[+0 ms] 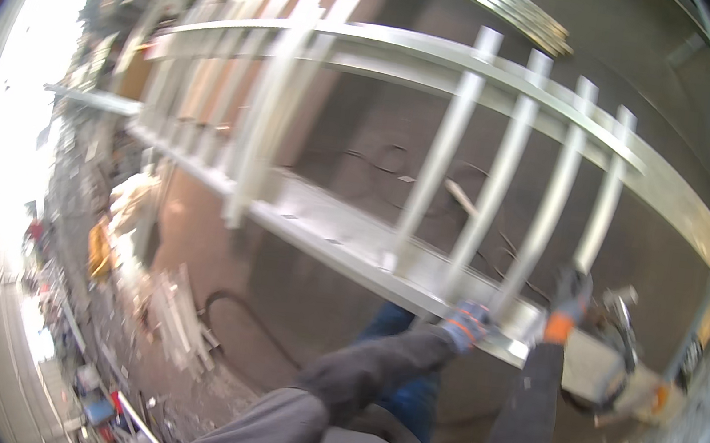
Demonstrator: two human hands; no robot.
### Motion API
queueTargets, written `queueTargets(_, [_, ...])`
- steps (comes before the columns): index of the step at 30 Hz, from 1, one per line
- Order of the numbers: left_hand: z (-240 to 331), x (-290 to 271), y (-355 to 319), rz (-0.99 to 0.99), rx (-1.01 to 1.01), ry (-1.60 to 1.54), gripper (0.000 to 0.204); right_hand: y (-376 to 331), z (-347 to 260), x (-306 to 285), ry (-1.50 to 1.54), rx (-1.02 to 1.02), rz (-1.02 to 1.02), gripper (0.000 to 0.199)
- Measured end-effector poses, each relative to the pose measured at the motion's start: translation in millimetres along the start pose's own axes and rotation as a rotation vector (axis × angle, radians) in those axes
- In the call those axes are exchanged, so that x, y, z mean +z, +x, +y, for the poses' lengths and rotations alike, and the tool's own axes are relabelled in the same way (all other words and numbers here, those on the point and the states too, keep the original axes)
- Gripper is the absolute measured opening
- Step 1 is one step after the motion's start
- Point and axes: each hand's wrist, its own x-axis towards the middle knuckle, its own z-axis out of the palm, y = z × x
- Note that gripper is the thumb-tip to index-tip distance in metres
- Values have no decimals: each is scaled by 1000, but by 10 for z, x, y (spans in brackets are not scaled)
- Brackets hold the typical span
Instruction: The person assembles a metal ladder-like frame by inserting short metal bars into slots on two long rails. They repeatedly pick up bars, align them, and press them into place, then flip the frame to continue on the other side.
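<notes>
A long pale metal frame lies slanted across the middle, with a far rail (414,43), a near rail (332,259) and flat crosswise bars. My right hand (572,295), in a grey glove with an orange cuff, closes on the lower end of the rightmost bar (605,196). Beside the near rail, close to the foot of the neighbouring bar (546,215), rests my left hand (467,324) in a similar glove. Its fingers are smeared by motion, so their grip is unclear. Toward the left, several more bars (269,112) stand closely grouped across the rails.
Under the frame spreads a brown surface (358,132) with thin dark cables and a small light stick (462,198). Stacked metal strips (491,2) lie beyond. Near my right hand sits a metal tool with a hose (619,324). Scrap pieces (181,315) and a dark cable (257,321) lie at left.
</notes>
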Motion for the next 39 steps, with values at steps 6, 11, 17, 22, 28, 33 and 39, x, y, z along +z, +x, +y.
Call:
queueTargets(6, [-525,-467,-414,12,-214,-72,68,-1678,159,-155,-192,12,-24,22])
queueTargets(11, [-2701,-946,-1602,396,-728,152,52,-2544,311,92,-233,122,-142,9])
queueTargets(17, [-4794,-1492,-2946,585,-1114,72,97,-3290,357,1238,-399,18,-339,9])
queueTargets(22, [-4854,-1438,-2955,496,-925,-495,85,-3939,255,2934,-448,142,-616,35])
queueTargets(28, [-4514,-1087,-2567,542,-793,-730,89,-4198,485,4455,-425,391,-806,75])
queueTargets(33, [-4923,-1223,-2824,724,-915,-577,69,-4241,726,4551,-180,144,-551,44])
queueTargets(39, [-5371,-1536,-3276,442,-948,-74,65,-4812,534,3506,197,325,-500,40])
